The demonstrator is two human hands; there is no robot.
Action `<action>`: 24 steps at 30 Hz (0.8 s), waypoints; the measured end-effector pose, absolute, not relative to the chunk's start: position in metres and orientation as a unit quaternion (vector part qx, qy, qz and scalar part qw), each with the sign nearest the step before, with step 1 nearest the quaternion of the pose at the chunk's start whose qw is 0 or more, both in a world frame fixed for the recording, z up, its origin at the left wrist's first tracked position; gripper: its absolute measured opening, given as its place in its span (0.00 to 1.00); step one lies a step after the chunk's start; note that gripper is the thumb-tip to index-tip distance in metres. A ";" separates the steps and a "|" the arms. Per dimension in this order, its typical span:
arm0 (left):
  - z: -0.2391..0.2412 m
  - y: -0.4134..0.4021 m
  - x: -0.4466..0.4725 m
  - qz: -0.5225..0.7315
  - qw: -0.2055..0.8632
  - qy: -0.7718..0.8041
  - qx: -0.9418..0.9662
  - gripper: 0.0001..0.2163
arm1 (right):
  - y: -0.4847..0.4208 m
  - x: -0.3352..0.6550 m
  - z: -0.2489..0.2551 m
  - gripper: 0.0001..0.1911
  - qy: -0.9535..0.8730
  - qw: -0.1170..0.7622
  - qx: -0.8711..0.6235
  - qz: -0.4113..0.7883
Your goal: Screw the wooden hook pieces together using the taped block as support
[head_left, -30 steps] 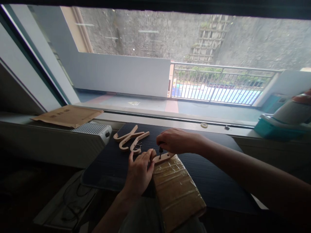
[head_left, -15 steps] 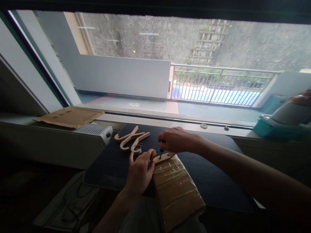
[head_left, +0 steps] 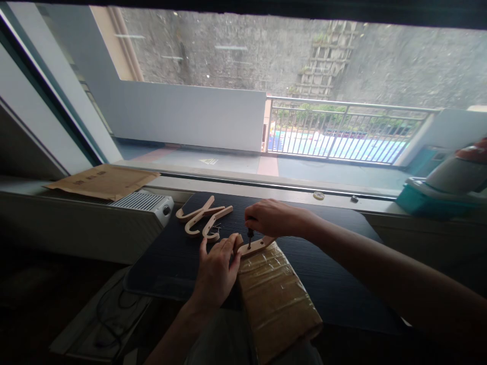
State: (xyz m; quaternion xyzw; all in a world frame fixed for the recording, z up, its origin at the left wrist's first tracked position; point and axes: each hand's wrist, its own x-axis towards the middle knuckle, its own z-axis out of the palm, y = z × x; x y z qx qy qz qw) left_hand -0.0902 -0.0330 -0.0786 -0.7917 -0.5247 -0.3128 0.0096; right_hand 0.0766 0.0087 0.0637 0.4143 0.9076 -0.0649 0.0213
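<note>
One head-worn camera looks forward and down from close above the dark tabletop (head_left: 335,284), facing the window (head_left: 266,91) and balcony railing (head_left: 342,132) beyond.

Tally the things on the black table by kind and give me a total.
Wooden hooks: 4 (3 loose, plus the held hook in the left hand)
Small dark driver, in the right hand: 1
Taped brown parcel, overhanging the near edge: 1
Total: 6
</note>
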 end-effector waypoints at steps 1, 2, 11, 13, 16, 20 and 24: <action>-0.079 -0.033 -0.090 -0.312 0.009 -0.525 -0.792 0.15 | 0.010 0.075 0.062 0.13 0.901 0.017 0.429 -0.060; -0.079 -0.033 -0.090 -0.312 0.009 -0.525 -0.792 0.15 | 0.010 0.074 0.060 0.14 0.896 0.016 0.441 -0.054; -0.081 -0.035 -0.092 -0.315 0.010 -0.519 -0.794 0.15 | 0.001 0.071 0.073 0.13 0.898 0.043 0.437 -0.013; -0.080 -0.035 -0.092 -0.314 0.012 -0.518 -0.796 0.15 | -0.004 0.073 0.080 0.11 0.918 0.056 0.392 -0.031; -0.080 -0.034 -0.092 -0.309 0.014 -0.518 -0.798 0.15 | -0.008 0.077 0.085 0.10 0.939 0.076 0.329 -0.056; -0.081 -0.032 -0.092 -0.310 0.016 -0.517 -0.798 0.15 | -0.004 0.078 0.078 0.09 0.949 0.066 0.301 -0.065; -0.081 -0.032 -0.092 -0.307 0.021 -0.519 -0.797 0.15 | 0.003 0.076 0.071 0.10 0.938 0.061 0.334 -0.070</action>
